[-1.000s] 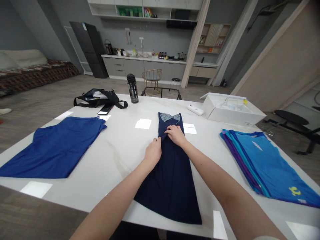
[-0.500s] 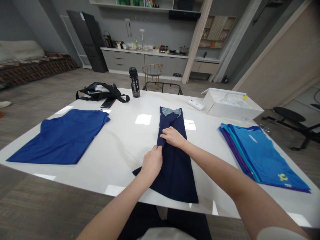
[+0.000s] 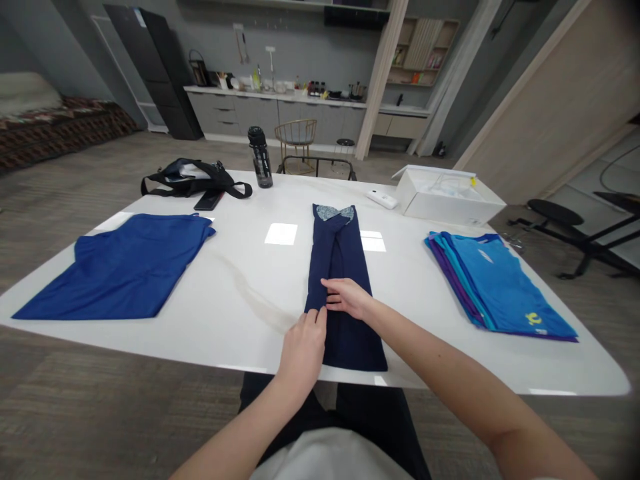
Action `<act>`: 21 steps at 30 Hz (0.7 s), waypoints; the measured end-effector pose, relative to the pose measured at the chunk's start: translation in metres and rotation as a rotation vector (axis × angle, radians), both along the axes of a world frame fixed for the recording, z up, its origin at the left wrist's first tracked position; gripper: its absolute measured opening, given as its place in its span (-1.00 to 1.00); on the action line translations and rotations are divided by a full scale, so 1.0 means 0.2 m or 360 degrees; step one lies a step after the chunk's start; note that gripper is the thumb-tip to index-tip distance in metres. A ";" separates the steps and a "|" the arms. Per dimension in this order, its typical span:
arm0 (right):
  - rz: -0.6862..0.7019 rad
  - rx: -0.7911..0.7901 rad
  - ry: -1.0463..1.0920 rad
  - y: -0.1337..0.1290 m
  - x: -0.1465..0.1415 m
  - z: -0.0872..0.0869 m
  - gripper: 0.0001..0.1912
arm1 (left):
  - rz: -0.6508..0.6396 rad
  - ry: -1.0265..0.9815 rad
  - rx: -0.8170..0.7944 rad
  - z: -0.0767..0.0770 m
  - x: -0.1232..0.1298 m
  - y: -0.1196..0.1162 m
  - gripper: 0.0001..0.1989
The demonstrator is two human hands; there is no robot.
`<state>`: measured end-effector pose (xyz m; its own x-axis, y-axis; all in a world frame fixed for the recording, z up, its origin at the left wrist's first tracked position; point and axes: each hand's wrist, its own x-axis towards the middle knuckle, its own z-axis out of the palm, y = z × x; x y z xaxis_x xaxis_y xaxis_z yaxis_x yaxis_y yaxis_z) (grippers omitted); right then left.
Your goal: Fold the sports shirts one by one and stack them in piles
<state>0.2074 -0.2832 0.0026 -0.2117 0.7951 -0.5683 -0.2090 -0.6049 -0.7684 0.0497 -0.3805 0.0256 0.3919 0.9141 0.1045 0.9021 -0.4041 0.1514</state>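
Observation:
A dark navy garment [image 3: 350, 267], folded into a long narrow strip, lies on the white table [image 3: 240, 267], its patterned grey patch at the far end. My left hand [image 3: 304, 340] pinches the garment's left edge near its lower part. Just above and to the right, my right hand [image 3: 346, 298] rests on the cloth with its fingers apart. A blue garment [image 3: 125, 267] lies spread at the left. On the right sits a stack of folded shirts [image 3: 505, 283], bright blue on top, with teal and purple ones beneath.
Along the table's far side are a black bag [image 3: 193, 179], a phone [image 3: 209, 200], a dark bottle [image 3: 261, 159], a white remote-like object [image 3: 382, 199] and an open white box [image 3: 447, 197]. Chairs stand beyond the table.
Both hands have moved down the garment toward the near edge. The lower left flap that stuck out is now folded in along the strip. My right hand's fingers have spread.

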 end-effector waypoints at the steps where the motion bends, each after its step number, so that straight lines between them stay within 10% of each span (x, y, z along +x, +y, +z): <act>1: -0.0008 -0.0027 -0.0004 -0.03 0.00 0.00 -0.68 | -0.0038 -0.0043 0.0024 -0.01 -0.01 -0.03 -0.54; 10: -0.0407 0.0171 -0.0021 -0.14 0.09 0.08 -0.74 | -0.0260 -0.0517 0.0304 -0.09 -0.07 -0.24 -0.63; 21: -0.0213 -0.0179 -0.0039 -0.50 0.07 0.04 -0.55 | -0.0587 -0.0572 0.0462 -0.15 0.02 -0.25 -0.65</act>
<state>0.2211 -0.3827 0.0102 -0.0932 0.7462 -0.6592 -0.2757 -0.6555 -0.7031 0.0529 -0.4298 -0.0052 0.5720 0.6386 0.5148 0.6070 -0.7517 0.2580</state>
